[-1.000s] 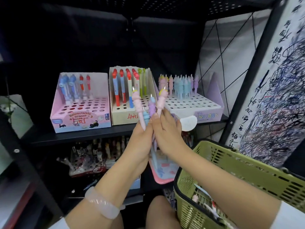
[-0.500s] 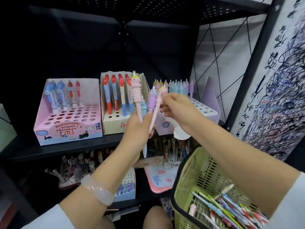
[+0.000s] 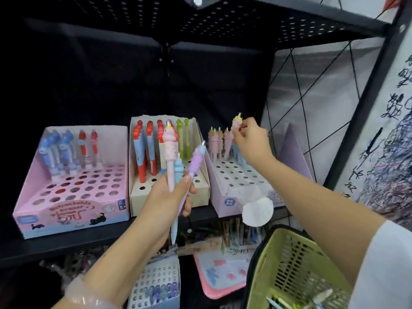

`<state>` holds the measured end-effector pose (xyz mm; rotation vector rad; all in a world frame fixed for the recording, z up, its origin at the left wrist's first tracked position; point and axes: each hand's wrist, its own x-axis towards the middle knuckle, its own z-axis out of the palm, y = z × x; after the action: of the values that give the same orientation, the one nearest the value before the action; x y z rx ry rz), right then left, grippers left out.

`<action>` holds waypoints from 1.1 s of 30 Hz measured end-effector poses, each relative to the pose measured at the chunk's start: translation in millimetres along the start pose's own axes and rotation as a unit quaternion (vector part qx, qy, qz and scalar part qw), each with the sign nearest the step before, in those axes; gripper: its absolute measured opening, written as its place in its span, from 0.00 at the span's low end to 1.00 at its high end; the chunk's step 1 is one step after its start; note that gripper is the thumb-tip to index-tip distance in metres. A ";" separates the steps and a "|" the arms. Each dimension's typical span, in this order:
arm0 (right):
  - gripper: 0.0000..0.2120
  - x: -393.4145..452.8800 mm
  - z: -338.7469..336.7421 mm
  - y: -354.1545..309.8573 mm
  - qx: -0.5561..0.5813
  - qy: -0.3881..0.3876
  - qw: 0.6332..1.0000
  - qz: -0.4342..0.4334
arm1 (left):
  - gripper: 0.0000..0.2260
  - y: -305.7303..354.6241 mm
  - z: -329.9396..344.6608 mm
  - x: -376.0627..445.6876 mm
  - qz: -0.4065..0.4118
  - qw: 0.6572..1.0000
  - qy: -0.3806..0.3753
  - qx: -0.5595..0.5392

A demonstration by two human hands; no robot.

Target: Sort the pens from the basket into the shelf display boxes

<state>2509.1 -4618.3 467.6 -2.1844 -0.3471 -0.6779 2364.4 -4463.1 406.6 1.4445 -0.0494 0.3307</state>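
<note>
On the shelf, a pink display box stands leftmost with blue and red pens upright at its back, a cream box beside it. In front of that box, the left hand grips 3 unicorn pens, nearly upright, tops up. The right hand pinches a pink pen, tilted, over the lilac box. The green basket sits lower right.

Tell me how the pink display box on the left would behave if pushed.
The pink display box looks like thin card, so likely light and apt to slide on the shelf. Its few pens stand at the back, so they may wobble.
</note>
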 end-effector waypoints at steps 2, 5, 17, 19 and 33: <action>0.11 7.8 1.6 1.4 -0.022 0.002 1.000 -0.010 | 0.05 -1.4 -2.0 1.9 -0.002 1.000 0.000 -0.002; 0.11 16.1 4.3 3.2 -0.065 -0.012 0.998 -0.021 | 0.05 -3.3 -3.6 4.3 -0.002 1.000 0.004 -0.014; 0.14 34.4 24.4 3.0 -0.155 -0.092 0.981 0.076 | 0.05 -5.2 -1.7 -0.2 0.005 1.000 0.013 -0.022; 0.09 31.7 29.4 2.9 -0.188 -0.141 0.969 0.070 | 0.05 -3.7 0.0 -0.8 0.006 1.000 0.014 -0.022; 0.16 -56.8 -14.0 -27.6 0.298 -0.259 0.915 0.083 | 0.08 5.2 35.0 4.3 0.016 1.000 0.009 -0.012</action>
<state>2445.2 -4612.8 459.6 -1.7341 -0.5501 0.1219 2372.9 -4496.0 417.3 1.4178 -0.0617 0.3686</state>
